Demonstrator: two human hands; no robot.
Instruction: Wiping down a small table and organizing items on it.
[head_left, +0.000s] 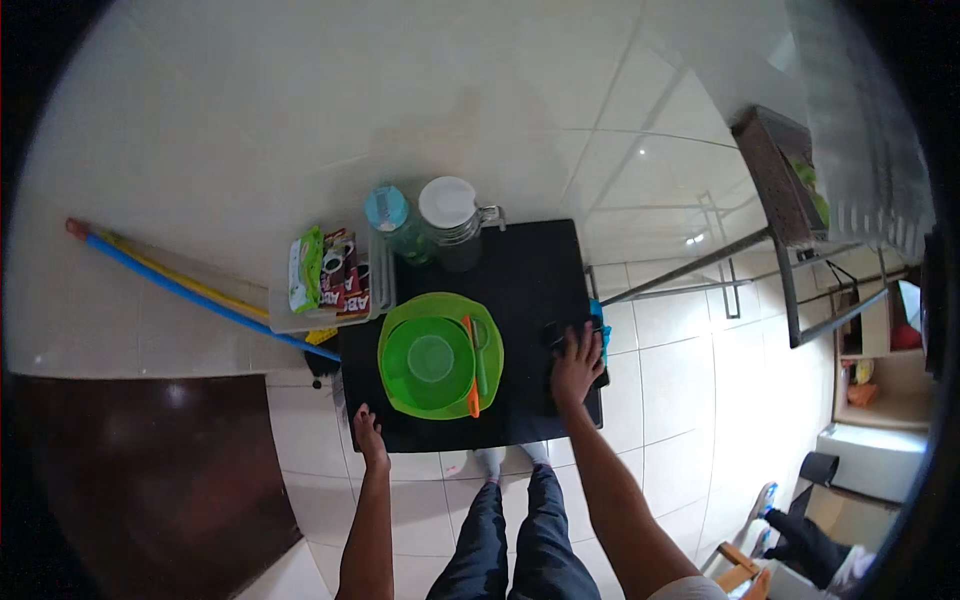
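Note:
Before me stands a small black table (529, 270). My left hand (370, 441) is at its front left corner, thumb apart from the fingers and nothing visible in it. Over the right side of the tabletop, my right hand (577, 367) spreads its fingers on or just above a dark object (553, 335); whether it grips this is unclear. Between my hands, a green bowl (429, 360) sits inside a wider lime-green basin (450, 302). A green-handled peeler (481, 360) and an orange-handled utensil (473, 390) lie along the bowl's right side.
At the table's back stand a white-lidded jug (448, 214) and a blue-capped bottle (388, 214). A clear plastic bin (382, 281) holds several packets. Blue (195, 296) and yellow (180, 274) poles lean left. A metal rack (784, 285) rises right; a person (806, 544) is lower right.

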